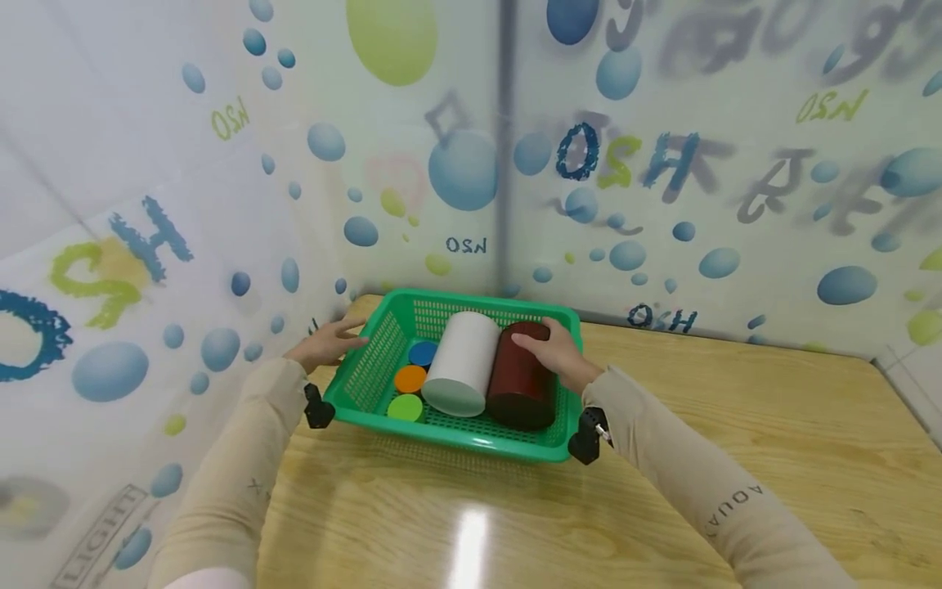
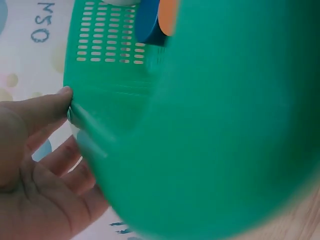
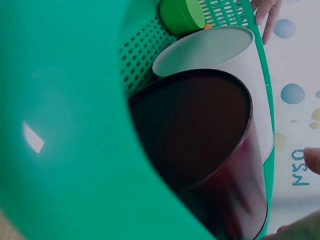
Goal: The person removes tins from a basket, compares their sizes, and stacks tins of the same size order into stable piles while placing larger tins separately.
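A green plastic basket stands on the wooden table. In it lie a white cylinder and a dark red cylinder, side by side. Left of them are small round pieces in blue, orange and green. My left hand is at the basket's left rim; in the left wrist view its thumb tip meets the rim while relaxed fingers pass behind the wall. My right hand is spread over the dark red cylinder near the right rim, thumb and fingers apart.
The wooden table extends to the right and toward me. Walls covered with a printed sheet of bubbles and letters rise behind and on the left. A bright reflection shows on the tabletop in front of the basket.
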